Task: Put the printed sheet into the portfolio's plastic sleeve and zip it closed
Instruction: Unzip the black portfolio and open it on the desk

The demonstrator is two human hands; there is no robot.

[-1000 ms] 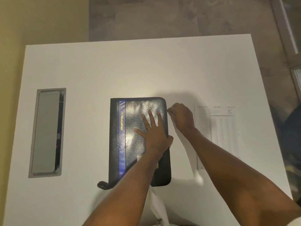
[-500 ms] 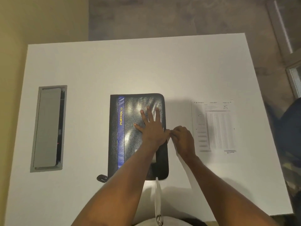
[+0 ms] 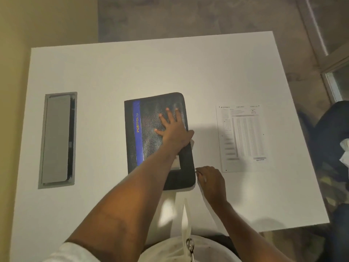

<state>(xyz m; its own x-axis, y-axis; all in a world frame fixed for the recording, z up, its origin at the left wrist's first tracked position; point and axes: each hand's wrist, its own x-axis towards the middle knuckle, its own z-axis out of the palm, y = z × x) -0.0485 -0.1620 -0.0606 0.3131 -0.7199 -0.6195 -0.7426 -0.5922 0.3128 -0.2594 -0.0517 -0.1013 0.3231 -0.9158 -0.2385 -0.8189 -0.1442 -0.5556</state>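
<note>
I find the portfolio (image 3: pixel 151 129) lying cover up on the white table (image 3: pixel 132 69), directly under the left hand (image 3: pixel 173 129). A blue stripe with yellow lettering runs down the cover just left of that hand's fingers.

Left hand: palm down, fingers straight and spread, pressing flat on the cover's right half. The thumb side lies over the portfolio's right edge. It grips nothing.

Right hand (image 3: pixel 211 180): sits nearer to me than the left, just beside the portfolio's right edge close to its near corner. Its fingertips are drawn together against that edge. The point of contact is too small to make out, so I cannot tell whether they pinch a zip pull or merely touch the edge.

The printed sheet (image 3: pixel 243 137) lies flat on the table, print up, to the right of both hands and slightly beyond the right hand, apart from the portfolio.

A grey hatch (image 3: pixel 57 139) is set into the table well to the left of the left hand.
</note>
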